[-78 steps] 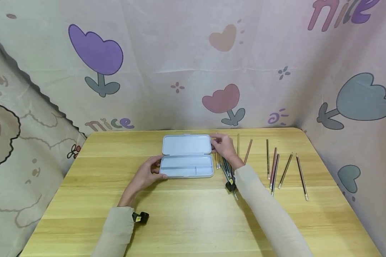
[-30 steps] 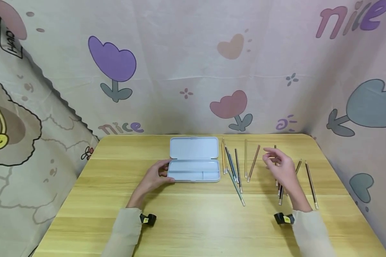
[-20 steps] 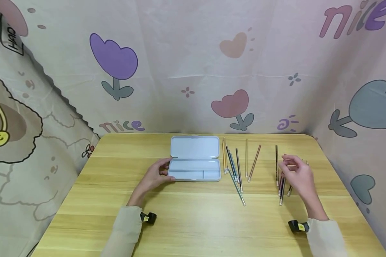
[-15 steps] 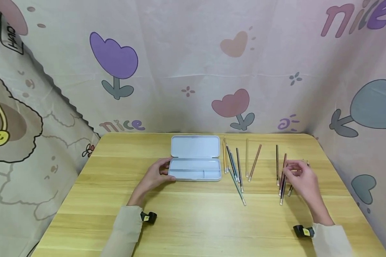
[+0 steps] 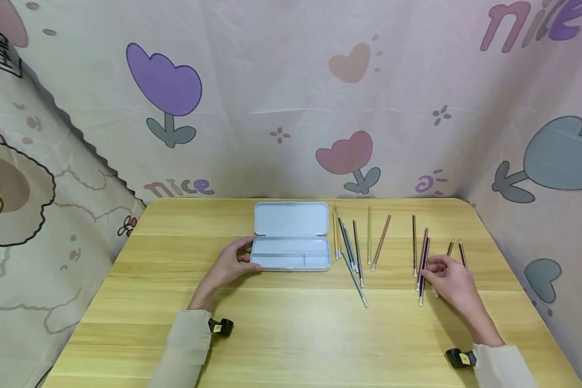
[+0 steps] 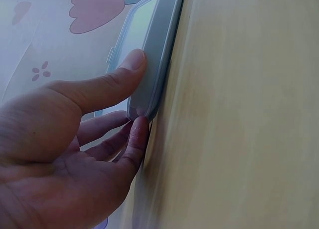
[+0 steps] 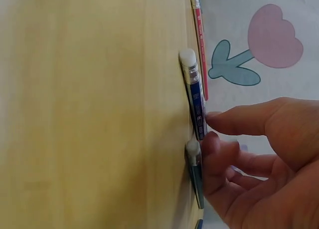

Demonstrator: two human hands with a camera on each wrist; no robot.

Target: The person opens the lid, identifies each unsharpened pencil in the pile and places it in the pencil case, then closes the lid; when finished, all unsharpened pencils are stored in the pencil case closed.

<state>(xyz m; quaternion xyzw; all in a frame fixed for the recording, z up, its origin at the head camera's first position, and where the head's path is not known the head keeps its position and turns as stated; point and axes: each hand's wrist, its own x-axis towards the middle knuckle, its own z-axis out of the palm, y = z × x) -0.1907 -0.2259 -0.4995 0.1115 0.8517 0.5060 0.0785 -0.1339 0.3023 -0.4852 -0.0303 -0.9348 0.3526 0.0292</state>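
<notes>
One open case (image 5: 291, 218), three compartments (image 5: 290, 246); pencils (image 5: 358, 253) beside

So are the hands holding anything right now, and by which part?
The left hand holds the pale blue case by its left end. The right hand is at a dark blue pencil; whether it pinches it cannot be told.

Behind the wooden table (image 5: 296, 334) we saw a light cloth (image 5: 252, 161) printed with a purple flower (image 5: 167, 83), a pink flower (image 5: 345, 154) and, rightward, a grey-blue flower (image 5: 562, 156). We read "nice" lettering (image 5: 179, 187) low on its left.
</notes>
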